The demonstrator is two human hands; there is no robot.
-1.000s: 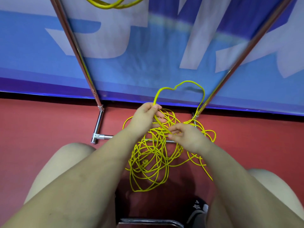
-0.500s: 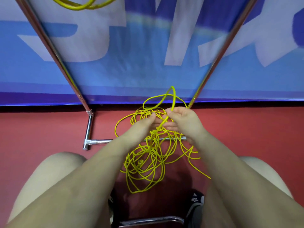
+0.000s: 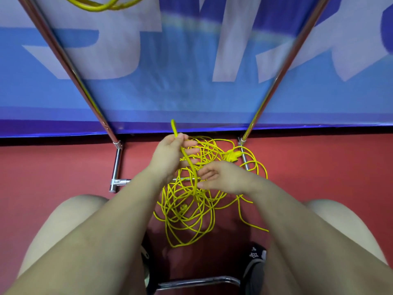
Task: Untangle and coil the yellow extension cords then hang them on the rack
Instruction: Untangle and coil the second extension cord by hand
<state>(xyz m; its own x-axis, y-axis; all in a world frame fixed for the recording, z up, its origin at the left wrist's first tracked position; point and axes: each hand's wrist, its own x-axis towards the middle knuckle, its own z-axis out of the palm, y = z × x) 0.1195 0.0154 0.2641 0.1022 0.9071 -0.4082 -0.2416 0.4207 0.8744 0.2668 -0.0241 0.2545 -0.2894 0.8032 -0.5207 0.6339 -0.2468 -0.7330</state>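
A tangled yellow extension cord (image 3: 187,213) lies in loose loops on the red floor between my knees, its yellow plug (image 3: 232,156) at the far right of the pile. My left hand (image 3: 170,156) holds a strand of it, and a short end sticks up past the thumb. My right hand (image 3: 223,177) hovers just right of that strand with its fingers relaxed and spread, holding nothing. Another yellow cord (image 3: 100,4) hangs coiled at the top left, on the chrome rack (image 3: 70,67).
The rack's two slanted chrome posts frame a blue and white banner (image 3: 191,81). Its base bars (image 3: 116,167) lie on the red floor (image 3: 42,167) around the pile. My bare knees flank the cord; a chrome chair bar (image 3: 197,281) and dark shoes sit near me.
The tall loop held up earlier has dropped into the pile. My right hand has let go of the cord and moved down and right; my left hand keeps its strand. The plug now shows.
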